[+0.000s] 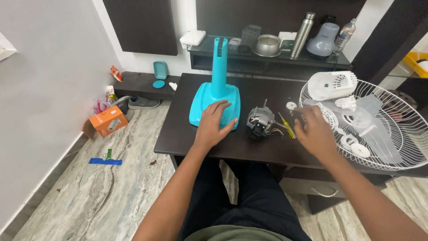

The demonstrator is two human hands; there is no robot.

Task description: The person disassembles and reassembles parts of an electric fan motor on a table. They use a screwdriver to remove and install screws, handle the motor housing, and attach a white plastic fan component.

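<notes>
Resting flat and open on the turquoise plastic fan base with its upright neck, the left hand steadies it on the dark wooden surface. The right hand hovers with fingers spread, gripping nothing, near a yellow-handled screwdriver and the grey bare fan motor. The fan looks fully apart: motor free, white wire guard holding loose white plastic parts. Behind stands a shelf with a steel bottle; an orange cardboard box lies on the marble floor.
</notes>
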